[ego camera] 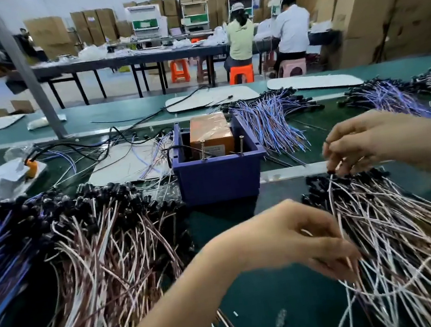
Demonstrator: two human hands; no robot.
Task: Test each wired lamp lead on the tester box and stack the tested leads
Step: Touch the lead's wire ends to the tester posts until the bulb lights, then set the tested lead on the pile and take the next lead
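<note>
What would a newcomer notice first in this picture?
The blue box at the centre, with an orange unit inside, stands out first. A left pile and a right pile of wired leads flank it. Over the right pile, the right hand and left hand pinch what seems one white lead.

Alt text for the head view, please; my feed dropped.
The right hand pinches the black lamp end of one lead over the right-hand pile, while the left hand pinches wires lower down. The blue tester box stands behind them, with another pile on its left.
</note>
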